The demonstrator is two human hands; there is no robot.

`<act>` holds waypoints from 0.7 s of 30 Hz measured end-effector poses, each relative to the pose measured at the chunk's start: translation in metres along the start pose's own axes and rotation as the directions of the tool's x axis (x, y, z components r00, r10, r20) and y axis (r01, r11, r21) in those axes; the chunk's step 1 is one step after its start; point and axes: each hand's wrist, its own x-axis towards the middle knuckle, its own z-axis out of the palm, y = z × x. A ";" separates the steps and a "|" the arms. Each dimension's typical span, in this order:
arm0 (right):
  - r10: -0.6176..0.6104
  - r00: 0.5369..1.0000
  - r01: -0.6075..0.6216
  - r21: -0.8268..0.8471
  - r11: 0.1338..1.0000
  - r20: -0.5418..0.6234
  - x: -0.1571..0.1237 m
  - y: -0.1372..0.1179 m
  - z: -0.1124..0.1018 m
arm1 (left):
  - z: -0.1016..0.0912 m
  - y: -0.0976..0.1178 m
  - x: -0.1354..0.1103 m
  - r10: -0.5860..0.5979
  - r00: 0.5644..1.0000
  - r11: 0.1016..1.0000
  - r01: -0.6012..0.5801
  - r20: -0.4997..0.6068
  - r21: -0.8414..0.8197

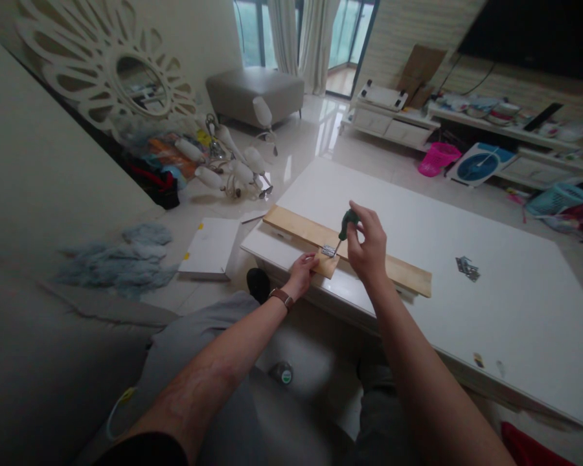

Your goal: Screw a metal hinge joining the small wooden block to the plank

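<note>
My right hand (369, 244) is closed around a screwdriver (348, 224) with a dark green handle, held tilted with its tip down at a metal hinge (328, 250). The hinge lies across the joint of a long wooden board (388, 264) and a short wooden piece (328, 266). My left hand (302, 272) pinches the short piece at its left edge, beside the hinge. The long board lies along the near edge of a white table (466, 233). Whether the screwdriver tip sits in a screw is too small to tell.
A small pile of metal hardware (468, 268) lies on the table to the right. On the floor at left are a white box-like panel (212, 249), a grey cloth heap (121, 259) and a chandelier (236, 167). A pink basket (438, 159) stands beyond the table.
</note>
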 end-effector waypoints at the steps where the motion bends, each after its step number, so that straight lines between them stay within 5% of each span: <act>1: -0.003 1.000 0.003 -0.002 1.000 0.001 0.000 0.000 0.000 | 0.000 0.000 0.000 -0.003 1.000 1.000 0.003 -0.003 0.004; 6: 0.027 0.994 -0.037 -0.097 0.995 -0.104 0.000 -0.001 0.000 | 0.001 0.001 -0.002 0.004 1.000 1.000 -0.004 0.021 -0.002; 13: -0.037 0.999 0.037 -0.003 0.999 -0.025 0.000 0.000 0.000 | 0.003 0.002 -0.003 -0.002 1.000 1.000 0.002 0.005 -0.019; 21: -0.011 0.997 0.006 -0.069 0.998 -0.077 0.000 -0.003 -0.001 | 0.004 0.002 -0.005 -0.007 1.000 1.000 0.007 0.004 -0.011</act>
